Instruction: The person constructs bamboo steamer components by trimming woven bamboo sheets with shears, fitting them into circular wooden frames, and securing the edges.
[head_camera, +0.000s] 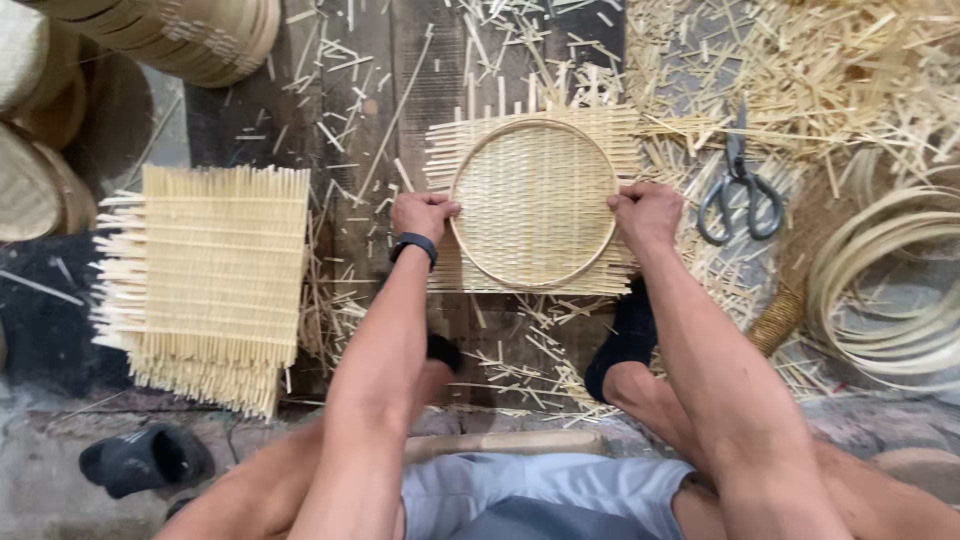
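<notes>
1. Dark wooden floorboards (430, 60) run away from the seated person, littered all over with pale bamboo slivers (830, 70), thickest toward the upper right.

2. Straight ahead of the person, lying flat on the boards, is a square woven bamboo mat (535, 205) with loose strip ends sticking out along its edges.

3. A round bamboo hoop (590, 265) sits on top of that mat, pressed into the weave so the centre looks slightly dished.

4. The left hand (423, 214) is closed in a fist on the hoop's left rim, knuckles up, gripping hoop and mat together; a dark band (414, 245) wraps the wrist.

5. The right hand (647, 212) is curled shut in the same way on the hoop's right rim, directly opposite the other.

6. To the left, well apart from the hands, lies a stack of similar woven mats (205, 285), squared up, with fringed ends.

7. Metal scissors (740, 190) rest among the slivers just right of the mat, handles toward the person.

8. Farther right is a coil of bent bamboo rings (890, 285), nested loosely together.

9. Finished round baskets (190, 35) are piled at the upper left.

10. The person's feet in dark footwear (622, 340) are planted just below the mat, and a black sandal (145, 458) lies alone at the lower left.
</notes>
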